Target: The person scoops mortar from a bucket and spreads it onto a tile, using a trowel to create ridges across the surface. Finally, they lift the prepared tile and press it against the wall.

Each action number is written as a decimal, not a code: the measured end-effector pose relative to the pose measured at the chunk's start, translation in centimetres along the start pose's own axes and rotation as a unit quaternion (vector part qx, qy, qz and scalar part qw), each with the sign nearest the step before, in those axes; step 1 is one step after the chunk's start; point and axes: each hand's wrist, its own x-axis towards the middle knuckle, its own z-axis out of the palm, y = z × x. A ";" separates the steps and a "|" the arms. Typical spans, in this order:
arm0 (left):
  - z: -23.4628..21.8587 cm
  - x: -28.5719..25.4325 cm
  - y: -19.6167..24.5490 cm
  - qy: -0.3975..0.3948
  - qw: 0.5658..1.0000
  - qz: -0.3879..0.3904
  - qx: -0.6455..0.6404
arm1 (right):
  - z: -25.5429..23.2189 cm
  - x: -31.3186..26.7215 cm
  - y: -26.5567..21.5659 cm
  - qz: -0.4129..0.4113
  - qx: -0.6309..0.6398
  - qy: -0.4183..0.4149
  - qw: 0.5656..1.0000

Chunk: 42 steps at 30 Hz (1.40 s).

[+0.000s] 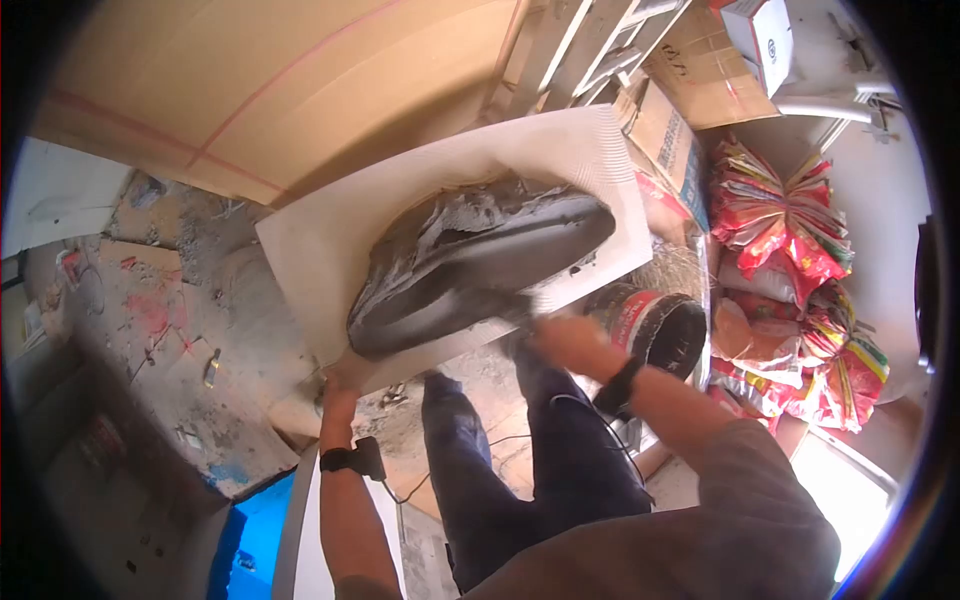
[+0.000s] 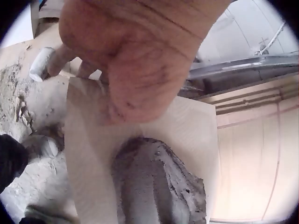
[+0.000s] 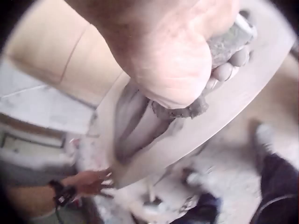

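Note:
A large pale tile [image 1: 290, 235] is tilted in front of me, its ridged face up. Thick grey mortar [image 1: 400, 290] covers its middle, with smooth trowelled strips and a rough raised band. My left hand [image 1: 342, 372] grips the tile's near left corner, thumb side on the face and fingers past the edge in the left wrist view. In my right hand [image 1: 580, 345] is a trowel, its worn handle [image 3: 231, 42] wrapped by the fingers in the right wrist view. Mortar-coated, the trowel blade [image 1: 508, 305] is blurred over the mortar's near edge.
A mortar-crusted bucket [image 1: 670, 330] stands right of the tile. Beyond it are red bags [image 1: 790, 230] in a pile and cardboard boxes [image 1: 660, 140]. A ladder [image 1: 590, 50] and a large tan panel [image 1: 250, 90] stand behind. Debris litters the floor [image 1: 240, 350] at left.

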 end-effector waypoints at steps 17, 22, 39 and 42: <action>-0.5 -4.4 4.8 0.021 0.997 -0.076 -0.001 | 10.0 2.9 -9.8 0.011 0.223 -0.029 0.974; -0.9 -2.6 2.7 0.014 0.997 -0.035 0.068 | 5.3 1.4 5.7 0.185 0.174 0.215 0.943; -1.2 -2.1 0.3 -0.035 0.996 0.081 -0.007 | 6.1 12.7 -14.3 0.004 0.669 0.023 0.743; -1.2 -2.1 0.5 -0.009 0.993 0.097 0.067 | 7.1 8.9 -14.2 0.092 0.681 -0.049 0.725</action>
